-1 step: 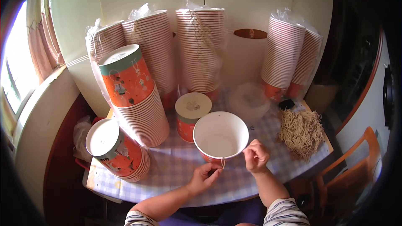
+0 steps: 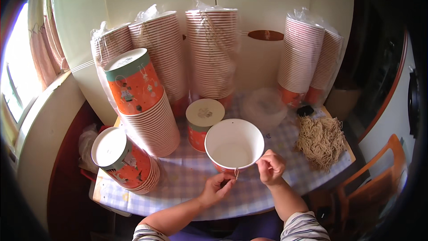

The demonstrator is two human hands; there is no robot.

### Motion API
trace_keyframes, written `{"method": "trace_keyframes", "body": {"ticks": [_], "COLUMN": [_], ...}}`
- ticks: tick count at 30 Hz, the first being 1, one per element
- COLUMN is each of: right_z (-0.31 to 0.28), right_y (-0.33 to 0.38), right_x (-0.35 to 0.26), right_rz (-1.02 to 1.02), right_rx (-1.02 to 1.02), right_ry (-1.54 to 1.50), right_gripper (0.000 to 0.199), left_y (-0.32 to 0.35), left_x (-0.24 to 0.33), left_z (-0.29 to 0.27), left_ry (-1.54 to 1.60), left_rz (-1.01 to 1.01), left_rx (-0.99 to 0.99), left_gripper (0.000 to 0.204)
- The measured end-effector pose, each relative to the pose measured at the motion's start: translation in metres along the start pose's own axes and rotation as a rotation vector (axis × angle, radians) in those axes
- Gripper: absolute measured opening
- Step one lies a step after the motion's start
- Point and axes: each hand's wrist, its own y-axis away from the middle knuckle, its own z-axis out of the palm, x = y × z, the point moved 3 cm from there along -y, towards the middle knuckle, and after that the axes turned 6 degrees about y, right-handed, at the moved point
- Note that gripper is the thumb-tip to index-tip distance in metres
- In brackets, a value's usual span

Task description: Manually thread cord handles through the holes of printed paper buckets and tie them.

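A white-lined paper bucket (image 2: 234, 140) with an orange outside stands mouth up in front of me. From a spot on its near rim hangs a small loop of beige cord (image 2: 236, 173). My left hand (image 2: 217, 188) is closed in a pinch at the lower end of that loop, just below the rim. By the bucket's right rim, my right hand (image 2: 271, 168) is curled closed; whatever its fingers hold is too small to make out. An upside-down orange bucket with a pale base (image 2: 205, 112) sits right behind the open one.
At left are a tall stack of upturned orange buckets (image 2: 149, 125) and a shorter stack (image 2: 125, 163). Bagged bucket stacks (image 2: 211, 53) line the back. A heap of beige cords (image 2: 320, 143) lies at right on the checked tablecloth (image 2: 187, 196). A wooden chair (image 2: 370, 187) stands beyond.
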Motion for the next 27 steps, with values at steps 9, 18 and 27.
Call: {"method": "trace_keyframes", "body": {"ticks": [9, 18, 27], "right_z": [0.023, 0.024, 0.035], "right_y": [0.006, 0.004, 0.026], "right_x": [-0.012, -0.003, 0.017], "right_rz": [0.088, 0.29, 0.878], "right_rx": [-0.326, -0.429, -0.827], "right_ry": [-0.018, -0.113, -0.482], "right_gripper": [0.007, 0.014, 0.019], "left_y": [-0.002, 0.001, -0.003], "left_x": [0.003, 0.002, 0.007], "left_z": [-0.002, -0.001, -0.001], "left_ry": [-0.009, 0.059, 0.282], "left_rz": [0.004, -0.038, -0.174], "left_rx": [0.076, 0.097, 0.076], "left_gripper": [0.009, 0.008, 0.008]}}
